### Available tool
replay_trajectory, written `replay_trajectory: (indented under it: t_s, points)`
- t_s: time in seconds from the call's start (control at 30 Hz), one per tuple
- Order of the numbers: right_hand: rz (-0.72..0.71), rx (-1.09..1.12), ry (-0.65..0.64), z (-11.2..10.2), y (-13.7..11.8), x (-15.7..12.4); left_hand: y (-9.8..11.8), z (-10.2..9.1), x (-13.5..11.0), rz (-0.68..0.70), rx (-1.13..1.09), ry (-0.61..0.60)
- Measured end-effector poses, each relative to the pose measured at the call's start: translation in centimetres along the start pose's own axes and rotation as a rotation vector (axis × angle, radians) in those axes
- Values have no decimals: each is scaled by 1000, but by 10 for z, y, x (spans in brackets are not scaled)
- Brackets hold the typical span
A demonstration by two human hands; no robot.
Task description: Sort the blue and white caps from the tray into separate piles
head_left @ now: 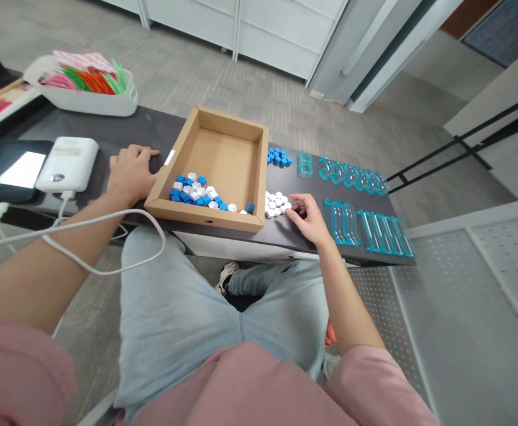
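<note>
My right hand [308, 218] is at the right edge of a tight group of white hexagonal blocks [275, 203] on the dark table. Its thumb and fingertips are bent around a white block at the edge of that group. Left of it stands an open cardboard box [223, 148], with mixed blue and white hexagonal blocks [192, 190] heaped in its near left part. My left hand [131, 171] lies on the table beside the box's left wall, fingers stretched out and holding nothing. Behind the white group sits a cluster of blue hexagonal blocks [279, 157].
Clear teal-edged plastic pieces stand in rows [354, 176] and lie in rows [385, 232] on the right. At left are a white power bank [67, 164], a phone [14, 171] and a white basket [94, 105] of colourful strips. A white cable [108, 272] loops over my left forearm.
</note>
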State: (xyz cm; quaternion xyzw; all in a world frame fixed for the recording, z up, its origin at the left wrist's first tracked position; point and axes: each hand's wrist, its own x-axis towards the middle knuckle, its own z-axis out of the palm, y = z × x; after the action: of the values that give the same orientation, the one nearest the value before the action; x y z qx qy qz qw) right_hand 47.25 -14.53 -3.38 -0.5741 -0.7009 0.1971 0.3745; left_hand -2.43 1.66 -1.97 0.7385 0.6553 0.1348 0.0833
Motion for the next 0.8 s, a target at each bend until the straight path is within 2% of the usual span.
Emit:
replay_trajectory:
  t_s: [0.1,0.2,0.3,0.4,0.47,0.6,0.7,0.8]
  points:
    - [-153,-47,-47,-5,-34,18,0,1,0,9,-26,1]
    - [-347,-164,-118,-4,-79,56,1,2,-1,25,-44,26]
    - [-424,-375,-393,15,-115,98,2,2,-1,20,-39,29]
    - [-358,-703,-722,46,-134,124,-1,5,0,25,-43,26]
    - [-291,-880,-842,66,-140,130,-5,8,2,39,-49,37]
    - [-257,-996,-879,85,-144,128,-10,15,5,56,-40,60]
    - [-260,-956,-885,83,-147,124,-9,17,6,39,-33,68]
    - [-272,-938,-812,76,-150,119,-4,16,5,0,-32,70]
